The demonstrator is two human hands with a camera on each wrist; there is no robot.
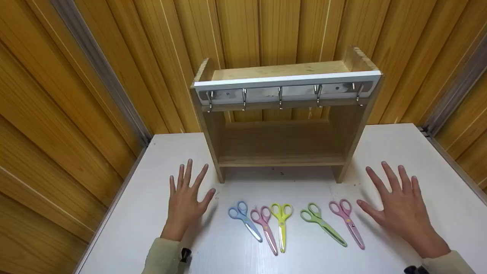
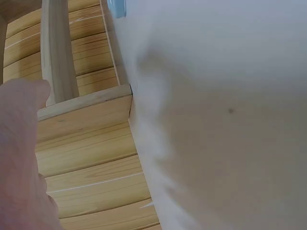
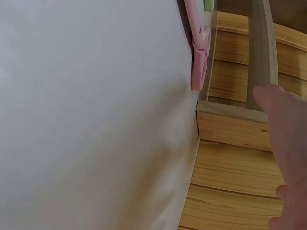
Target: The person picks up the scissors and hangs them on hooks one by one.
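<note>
Fingers spread and holding nothing, my left hand is over the table's left part, nearest the blue scissors. On the right side my right hand is spread too, with the right-hand pink scissors closest to it. Between the hands lie another pair of pink scissors, yellow scissors and green scissors, handles toward the rack. In the right wrist view the pink scissors show near the top. Only a bit of the blue scissors appears in the left wrist view.
Behind the scissors stands a wooden rack with a metal strip of several hooks along its upper front. It rests on a white table. Wood-patterned walls enclose the table at the back and sides.
</note>
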